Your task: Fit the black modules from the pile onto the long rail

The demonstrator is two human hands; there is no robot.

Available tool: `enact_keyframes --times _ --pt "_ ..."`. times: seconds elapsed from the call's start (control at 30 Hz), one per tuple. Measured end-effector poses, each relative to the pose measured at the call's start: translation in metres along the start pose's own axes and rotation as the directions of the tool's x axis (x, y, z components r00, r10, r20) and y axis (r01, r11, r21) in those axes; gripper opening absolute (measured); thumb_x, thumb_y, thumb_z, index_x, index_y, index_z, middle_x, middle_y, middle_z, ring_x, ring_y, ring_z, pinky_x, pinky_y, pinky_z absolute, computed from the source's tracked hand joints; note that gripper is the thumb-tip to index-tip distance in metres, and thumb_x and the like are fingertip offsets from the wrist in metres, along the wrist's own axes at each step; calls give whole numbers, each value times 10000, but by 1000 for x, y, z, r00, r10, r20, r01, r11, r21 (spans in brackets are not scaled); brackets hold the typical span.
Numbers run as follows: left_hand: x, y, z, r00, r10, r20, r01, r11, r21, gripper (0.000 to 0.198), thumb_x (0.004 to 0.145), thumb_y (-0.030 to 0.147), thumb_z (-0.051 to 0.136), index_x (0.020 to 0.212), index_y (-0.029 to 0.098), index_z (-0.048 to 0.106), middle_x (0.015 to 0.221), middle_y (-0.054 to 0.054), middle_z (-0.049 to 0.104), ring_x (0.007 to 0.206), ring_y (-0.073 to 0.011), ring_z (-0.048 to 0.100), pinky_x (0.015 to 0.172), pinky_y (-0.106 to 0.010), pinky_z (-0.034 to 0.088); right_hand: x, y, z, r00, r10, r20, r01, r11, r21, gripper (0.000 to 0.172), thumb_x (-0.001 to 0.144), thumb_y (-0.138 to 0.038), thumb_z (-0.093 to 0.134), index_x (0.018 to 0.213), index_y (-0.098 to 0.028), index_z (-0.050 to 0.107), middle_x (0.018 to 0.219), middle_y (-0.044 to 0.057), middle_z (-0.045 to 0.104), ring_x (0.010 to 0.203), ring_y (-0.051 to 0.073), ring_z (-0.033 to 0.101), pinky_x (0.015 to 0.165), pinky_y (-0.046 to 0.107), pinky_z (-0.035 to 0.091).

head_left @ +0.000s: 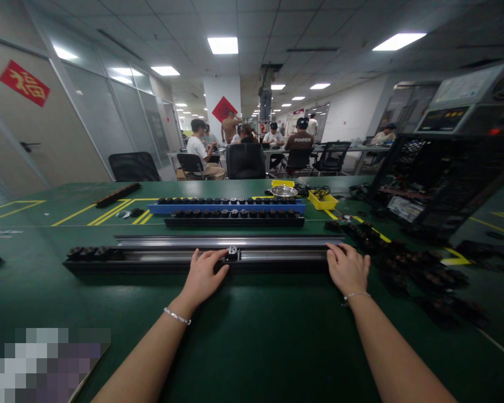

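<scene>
A long black channel rail (285, 256) with a shiny metal inside lies across the table in front of me. A small black block with a silver top (232, 253) sits in it near the middle. My left hand (204, 274) rests over the rail, fingers apart, with the index fingertip against the block's left side and the thumb at the rail's front edge. At the rail's right end is my right hand (348, 268), its fingers spread and fingertips touching the end. Several similar dark blocks (93, 253) stand in the rail's left end.
Behind lie another metal rail (159, 241), a black rail full of blocks (235, 221) and a blue rail (227, 209). Loose black parts (415, 268) are heaped at right, near an opened computer case (437, 173). A yellow bin (322, 200) and metal bowl (284, 192) stand farther back.
</scene>
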State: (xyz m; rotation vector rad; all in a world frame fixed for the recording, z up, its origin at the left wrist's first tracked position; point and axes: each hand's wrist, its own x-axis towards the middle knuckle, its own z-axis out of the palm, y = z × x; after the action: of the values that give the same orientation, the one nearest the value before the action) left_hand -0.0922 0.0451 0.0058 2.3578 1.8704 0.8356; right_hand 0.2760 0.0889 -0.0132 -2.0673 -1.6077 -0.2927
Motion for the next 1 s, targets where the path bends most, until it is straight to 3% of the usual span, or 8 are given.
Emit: enact_keyframes --times 0.33,0.6,1.0 --pt "-1 2 3 998 46 34 -46 999 7 434 846 396 462 1271 308 451 1162 -19 619 1132 -192 509 1098 -556 110 -1 -4 -2 999 -26 20 26 1000 11 456 894 -410 261 1177 -290 598 1234 69 528 1139 257 449 1047 573 191" --pt "-1 5 7 993 89 77 -89 996 -6 482 834 385 483 1302 291 418 1200 -30 604 1128 -190 511 1091 -513 179 -5 -11 -1 997 -77 -1 77 997 -7 441 898 -394 272 1175 -280 596 1238 61 545 1137 250 453 1045 581 192" --pt "-2 13 5 989 104 109 -107 994 26 513 816 389 494 1304 277 385 1183 -46 606 1120 -211 516 1096 -541 129 -12 -30 -2 985 -168 29 167 985 37 435 897 -385 287 1187 -253 583 1240 64 557 1184 238 425 1063 570 163"
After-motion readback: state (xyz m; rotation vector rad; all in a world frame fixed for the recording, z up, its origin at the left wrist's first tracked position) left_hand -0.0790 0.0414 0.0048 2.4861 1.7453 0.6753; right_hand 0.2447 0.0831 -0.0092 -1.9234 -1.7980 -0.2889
